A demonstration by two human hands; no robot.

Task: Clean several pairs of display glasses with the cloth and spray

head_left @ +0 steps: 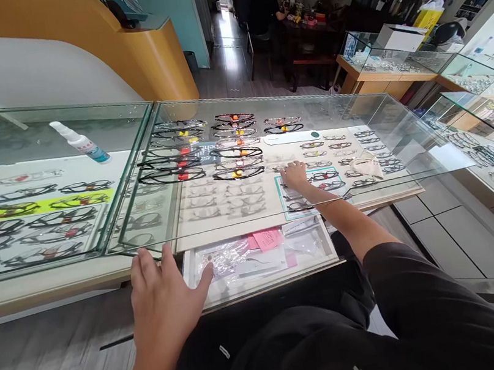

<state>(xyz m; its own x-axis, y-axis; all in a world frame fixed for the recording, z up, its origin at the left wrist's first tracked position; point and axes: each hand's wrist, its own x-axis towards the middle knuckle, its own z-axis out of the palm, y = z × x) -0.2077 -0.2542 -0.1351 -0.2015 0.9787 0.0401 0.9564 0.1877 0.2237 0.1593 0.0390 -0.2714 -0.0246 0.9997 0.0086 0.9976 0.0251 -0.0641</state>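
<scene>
My left hand [165, 302] is open, its fingers spread and the fingertips at the front edge of the glass display case [144, 245]. It holds nothing. My right hand [295, 176] reaches inside the case, low over the rows of eyeglasses. Its fingers are curled down among the frames beside a teal-bordered mat [283, 204]; what they grip, if anything, is hidden. Pairs of eyeglasses [328, 186] lie just right of that hand. On the glass top rest several more eyeglasses [238, 172], some with coloured tags.
A drawer [330, 246] stands pulled out below the case, with plastic bags and pink paper [268, 239] inside. A spray bottle [80, 142] lies on the left glass top. More display cases [480, 162] stand to the right. A person [264, 6] sits at a far table.
</scene>
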